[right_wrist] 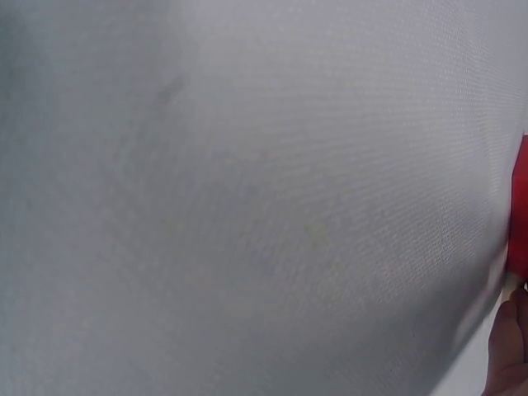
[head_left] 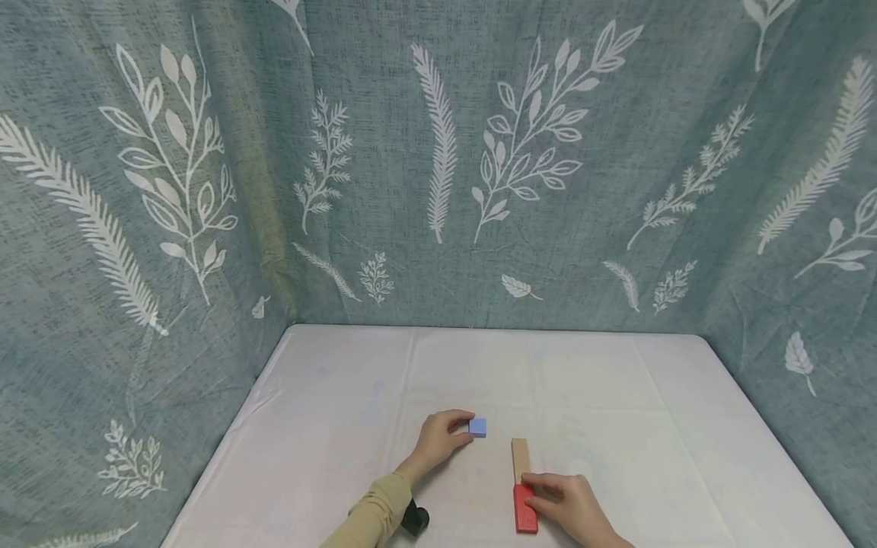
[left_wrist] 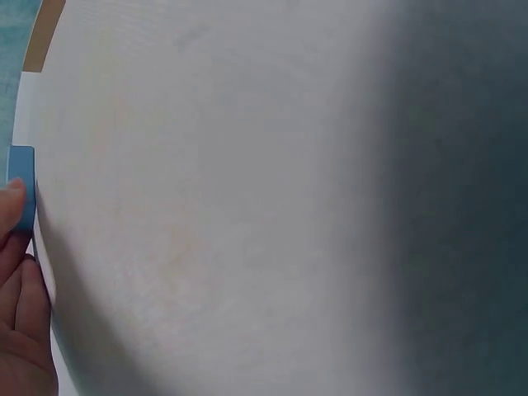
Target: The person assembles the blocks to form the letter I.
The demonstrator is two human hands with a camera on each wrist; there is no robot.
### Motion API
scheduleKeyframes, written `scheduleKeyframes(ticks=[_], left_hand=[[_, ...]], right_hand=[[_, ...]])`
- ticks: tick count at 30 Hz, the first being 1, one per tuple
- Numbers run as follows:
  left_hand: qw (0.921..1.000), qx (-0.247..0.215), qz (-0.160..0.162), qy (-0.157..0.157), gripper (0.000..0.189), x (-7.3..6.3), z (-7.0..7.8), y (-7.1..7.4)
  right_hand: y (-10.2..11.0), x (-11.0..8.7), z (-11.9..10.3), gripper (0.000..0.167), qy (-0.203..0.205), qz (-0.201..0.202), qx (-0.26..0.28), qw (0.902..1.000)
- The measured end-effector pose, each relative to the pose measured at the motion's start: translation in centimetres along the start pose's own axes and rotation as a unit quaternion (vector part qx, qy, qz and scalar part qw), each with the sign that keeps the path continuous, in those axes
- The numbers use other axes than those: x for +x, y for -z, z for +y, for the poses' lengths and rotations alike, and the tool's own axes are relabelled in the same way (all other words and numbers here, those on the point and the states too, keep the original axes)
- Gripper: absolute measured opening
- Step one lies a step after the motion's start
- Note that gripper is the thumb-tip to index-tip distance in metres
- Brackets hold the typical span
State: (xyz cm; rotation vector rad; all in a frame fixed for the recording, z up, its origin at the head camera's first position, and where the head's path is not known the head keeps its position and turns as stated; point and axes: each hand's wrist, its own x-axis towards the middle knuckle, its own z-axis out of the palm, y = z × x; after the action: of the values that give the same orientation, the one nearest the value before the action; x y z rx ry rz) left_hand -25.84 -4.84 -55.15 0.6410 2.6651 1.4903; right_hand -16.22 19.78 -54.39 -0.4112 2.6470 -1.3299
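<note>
My left hand (head_left: 436, 441) pinches a small blue block (head_left: 478, 428) between thumb and fingers near the middle of the table. In the left wrist view, a thumb lies on the face of that blue block (left_wrist: 26, 161). My right hand (head_left: 572, 502) holds a red block (head_left: 525, 514), its thumb at the block's right side and its index finger by the far end. Directly beyond the red block, end to end with it, lies a natural wood block (head_left: 520, 459). Only an edge of the red block (right_wrist: 520, 214) shows in the right wrist view.
A white cloth (head_left: 329, 426) covers the table. A black device (head_left: 415, 519) sits by the left wrist, below the tan sleeve (head_left: 384, 502). Green leaf-patterned curtains (head_left: 384, 190) enclose the table at the back and on both sides.
</note>
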Motion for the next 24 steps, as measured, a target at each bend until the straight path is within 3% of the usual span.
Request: scheduleKeyframes(ticks=[24], left_hand=[[0.9997, -0.015, -0.003, 0.019, 0.027, 0.28, -0.30, 0.12]], right_hand=[[-0.07, 0.07, 0.07, 0.038, -0.009, -0.011, 0.009, 0.9999]])
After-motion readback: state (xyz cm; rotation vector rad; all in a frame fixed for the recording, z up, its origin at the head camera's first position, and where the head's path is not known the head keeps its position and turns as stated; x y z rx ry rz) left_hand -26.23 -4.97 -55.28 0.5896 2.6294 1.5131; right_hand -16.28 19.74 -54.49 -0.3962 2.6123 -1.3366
